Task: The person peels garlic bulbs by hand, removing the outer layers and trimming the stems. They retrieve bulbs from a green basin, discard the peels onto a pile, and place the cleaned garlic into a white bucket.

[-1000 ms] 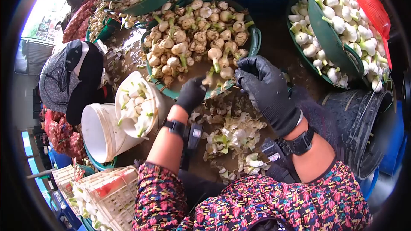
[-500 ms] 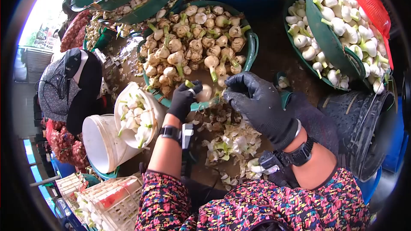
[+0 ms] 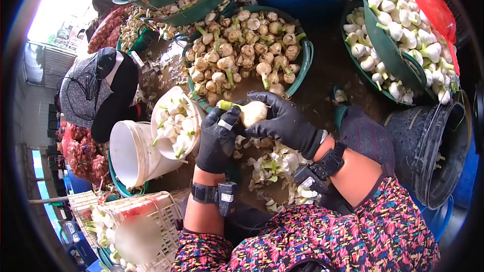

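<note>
Between my two black-gloved hands is a garlic bulb (image 3: 253,113), pale and round, its short green stem pointing left. My left hand (image 3: 220,138) is closed on the stem end, with a whitish band across one finger. My right hand (image 3: 286,124) curls round the bulb's other side. Just beyond them stands a green tub (image 3: 308,65) heaped with brownish, unpeeled garlic bulbs (image 3: 237,45). Loose peelings (image 3: 275,166) lie in a pile below my hands.
At left, a white bucket (image 3: 197,115) of peeled garlic leans beside another white bucket (image 3: 126,153). Farther left a person (image 3: 96,95) bends over. Upper right, a green basket (image 3: 390,55) of white bulbs carries a red strainer (image 3: 436,12). A black bucket (image 3: 426,146) lies tilted at right.
My hands have come together on the garlic bulb, which was at the left hand near the tub's rim. The right hand has moved down and left. The whole view has shifted slightly.
</note>
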### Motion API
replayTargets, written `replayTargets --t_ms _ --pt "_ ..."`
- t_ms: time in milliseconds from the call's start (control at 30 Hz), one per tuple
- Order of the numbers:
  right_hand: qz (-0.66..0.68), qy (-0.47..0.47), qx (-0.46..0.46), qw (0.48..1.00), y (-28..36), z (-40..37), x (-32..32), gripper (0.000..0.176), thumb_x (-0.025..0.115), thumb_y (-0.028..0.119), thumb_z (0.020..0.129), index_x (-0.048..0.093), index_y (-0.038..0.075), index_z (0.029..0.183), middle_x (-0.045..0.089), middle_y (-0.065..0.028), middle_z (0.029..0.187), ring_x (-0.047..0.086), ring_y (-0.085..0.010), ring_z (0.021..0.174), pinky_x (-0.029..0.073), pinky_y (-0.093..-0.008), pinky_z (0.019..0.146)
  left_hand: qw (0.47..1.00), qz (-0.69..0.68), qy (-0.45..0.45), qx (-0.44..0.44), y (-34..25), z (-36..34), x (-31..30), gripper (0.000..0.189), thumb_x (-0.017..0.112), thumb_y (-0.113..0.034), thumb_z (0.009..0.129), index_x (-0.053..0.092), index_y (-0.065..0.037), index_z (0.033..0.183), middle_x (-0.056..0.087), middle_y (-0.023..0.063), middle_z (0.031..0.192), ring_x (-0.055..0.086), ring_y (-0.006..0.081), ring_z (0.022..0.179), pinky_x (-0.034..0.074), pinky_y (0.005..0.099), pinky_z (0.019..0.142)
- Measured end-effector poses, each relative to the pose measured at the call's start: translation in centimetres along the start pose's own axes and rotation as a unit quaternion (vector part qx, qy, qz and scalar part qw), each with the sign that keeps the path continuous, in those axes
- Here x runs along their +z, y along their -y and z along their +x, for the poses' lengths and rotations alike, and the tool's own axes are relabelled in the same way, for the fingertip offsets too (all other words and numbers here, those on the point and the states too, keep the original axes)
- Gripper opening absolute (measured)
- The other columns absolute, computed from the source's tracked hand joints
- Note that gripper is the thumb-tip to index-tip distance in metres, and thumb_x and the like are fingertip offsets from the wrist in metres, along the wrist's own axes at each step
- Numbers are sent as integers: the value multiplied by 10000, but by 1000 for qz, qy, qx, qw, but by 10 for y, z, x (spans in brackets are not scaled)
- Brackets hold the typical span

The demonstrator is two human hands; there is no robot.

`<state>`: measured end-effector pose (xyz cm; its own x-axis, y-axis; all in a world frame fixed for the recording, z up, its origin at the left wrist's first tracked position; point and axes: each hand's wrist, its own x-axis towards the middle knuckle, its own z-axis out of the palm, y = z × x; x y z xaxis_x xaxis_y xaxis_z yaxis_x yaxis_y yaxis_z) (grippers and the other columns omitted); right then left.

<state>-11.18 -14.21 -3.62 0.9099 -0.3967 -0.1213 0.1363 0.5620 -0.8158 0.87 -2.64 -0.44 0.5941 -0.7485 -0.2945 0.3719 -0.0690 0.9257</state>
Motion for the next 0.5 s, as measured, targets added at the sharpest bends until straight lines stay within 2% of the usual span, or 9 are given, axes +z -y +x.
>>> replayTargets --t_ms 33,133,200,233,267,333,467,500 --pt "-8 -13 -4 1000 1 -1 0 593 744 37 727 465 0 1250 610 -66 1062 604 -132 925 522 -278 816 1000 0 1 -1 -3 -2 0 279 584 -177 888 591 30 1075 641 67 918 616 147 832 502 260 682" --pt "39 -6 28 999 6 -2 -4 578 738 42 740 462 -16 1244 605 -81 1077 597 -134 933 519 -280 818 999 26 9 -46 -9 -4 2 200 546 -90 887 604 50 1017 641 67 884 614 146 813 484 254 659" --pt "86 -17 58 994 13 -2 -8 583 735 38 743 455 -20 1251 602 -85 1082 593 -134 943 518 -279 821 966 212 28 143 -6 -3 2 170 494 -6 876 600 46 998 630 68 824 607 156 766 475 265 639" --pt "134 -24 87 987 15 -2 -8 589 733 33 747 448 -25 1259 599 -89 1087 588 -134 953 517 -279 824 995 88 5 45 -5 -4 6 189 461 44 863 601 25 988 612 84 800 603 183 732 471 287 623" --pt "134 -25 87 987 14 -2 -8 589 733 33 747 448 -25 1259 599 -89 1087 588 -134 953 517 -279 824 995 88 5 45 -4 -3 1 189 461 44 863 601 25 988 612 84 800 603 183 732 471 287 623" --pt "8 -18 15 1000 14 -1 -8 598 727 50 761 432 -27 1276 594 -94 1089 581 -139 980 510 -273 838 995 54 62 59 -1 0 -9 257 564 -77 868 557 51 1091 632 110 966 629 179 838 529 288 705" --pt "-17 -17 -9 1000 15 -3 -5 513 656 44 818 444 -23 1280 589 -75 1114 564 -126 1008 469 -272 873 994 88 8 63 -4 -3 1 172 498 25 853 600 44 989 625 99 923 615 180 781 485 260 702" --pt "-23 -16 -15 1000 12 -2 -6 509 647 64 831 438 -23 1287 585 -77 1126 562 -125 1007 471 -274 866 1000 3 -3 13 -7 -3 9 171 517 7 851 604 43 993 625 90 936 610 168 787 486 257 713"
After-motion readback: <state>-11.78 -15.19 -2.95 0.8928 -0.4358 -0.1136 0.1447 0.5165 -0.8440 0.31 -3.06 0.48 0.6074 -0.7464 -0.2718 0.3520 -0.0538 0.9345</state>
